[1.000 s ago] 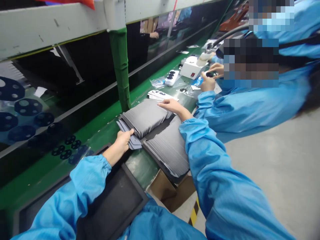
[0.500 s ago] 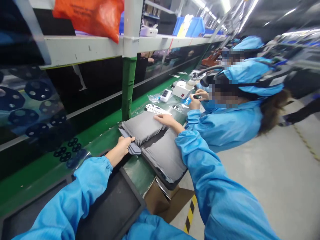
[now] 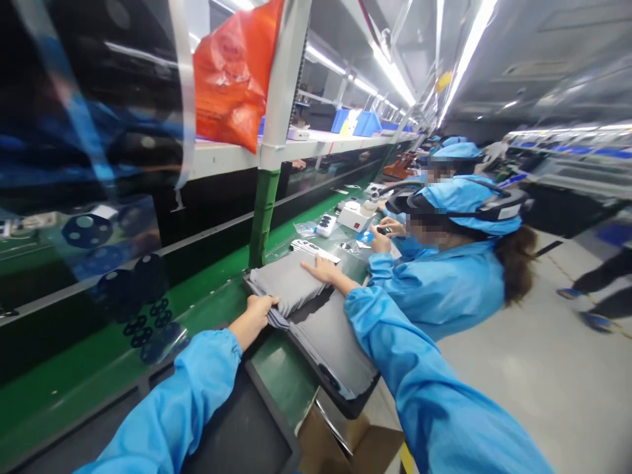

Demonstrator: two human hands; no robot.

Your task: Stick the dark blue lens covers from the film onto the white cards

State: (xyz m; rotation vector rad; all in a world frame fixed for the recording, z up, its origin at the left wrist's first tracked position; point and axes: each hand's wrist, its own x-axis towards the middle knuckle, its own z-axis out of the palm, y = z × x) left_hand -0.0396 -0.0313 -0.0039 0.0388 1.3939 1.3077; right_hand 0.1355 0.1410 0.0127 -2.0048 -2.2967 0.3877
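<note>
Grey sheet stack [image 3: 286, 283] lies on the near edge of the green worktop [image 3: 217, 309]. I've got the left hand [image 3: 255, 311] clenched on its fanned near corner; right hand [image 3: 322, 270] released, flat and open on top. Second grey stack [image 3: 333, 349] just beside it, toward the aisle edge.

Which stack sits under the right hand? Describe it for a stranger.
Find the green-wrapped shelf post on the workbench. At its foot lies a stack of grey sheets, nearer the post than the other grey stack, with the right hand resting on it.
</note>
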